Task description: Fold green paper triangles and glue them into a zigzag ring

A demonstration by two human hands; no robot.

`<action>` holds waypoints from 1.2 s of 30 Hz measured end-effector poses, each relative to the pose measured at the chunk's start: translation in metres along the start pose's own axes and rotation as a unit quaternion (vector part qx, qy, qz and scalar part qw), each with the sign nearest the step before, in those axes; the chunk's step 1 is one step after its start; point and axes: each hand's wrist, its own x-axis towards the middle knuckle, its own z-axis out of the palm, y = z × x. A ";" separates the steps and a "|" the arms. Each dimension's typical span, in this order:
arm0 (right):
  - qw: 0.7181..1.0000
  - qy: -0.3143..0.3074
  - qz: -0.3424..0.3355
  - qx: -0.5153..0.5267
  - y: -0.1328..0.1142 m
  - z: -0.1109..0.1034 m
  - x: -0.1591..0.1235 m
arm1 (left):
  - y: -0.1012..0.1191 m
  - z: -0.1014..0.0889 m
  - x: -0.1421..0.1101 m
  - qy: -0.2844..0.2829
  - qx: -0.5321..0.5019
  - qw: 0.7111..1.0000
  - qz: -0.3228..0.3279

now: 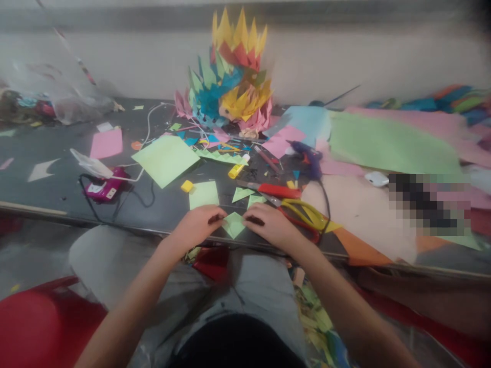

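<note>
Between my two hands, at the table's front edge, is a small folded piece of pale green paper (pixel 234 226), diamond-shaped with a crease. The fingers of my left hand (pixel 201 222) pinch its left corner, and those of my right hand (pixel 268 222) pinch its right corner. Just behind lie folded green triangles (pixel 242 194) and a green paper square (pixel 204 195). To the right of my right hand are a red-handled cutter (pixel 280 191) and yellow-handled scissors (pixel 305 212).
A spiky multicoloured paper model (pixel 230 92) stands against the wall. A purple glue gun (pixel 309 158) with a black cord lies to the right. At left are a magenta power socket (pixel 107 186) and a larger green sheet (pixel 166 158). Coloured sheets (pixel 383 140) cover the right side.
</note>
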 end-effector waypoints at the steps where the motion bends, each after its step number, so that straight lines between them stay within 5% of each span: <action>1: 1.000 -0.001 -0.001 -0.008 0.000 0.000 0.001 | -0.001 0.000 0.000 0.002 0.006 1.000 0.015; 17: 0.989 -0.029 -0.117 -0.086 0.010 0.004 0.009 | -0.012 -0.003 0.002 0.007 0.044 0.994 0.104; 29: 0.961 -0.112 -0.196 -0.158 0.007 -0.008 -0.007 | -0.008 -0.017 -0.008 -0.028 0.302 0.907 0.291; 36: 0.937 -0.128 -0.262 -0.193 0.008 -0.010 -0.002 | -0.009 -0.021 -0.006 -0.073 0.323 0.895 0.299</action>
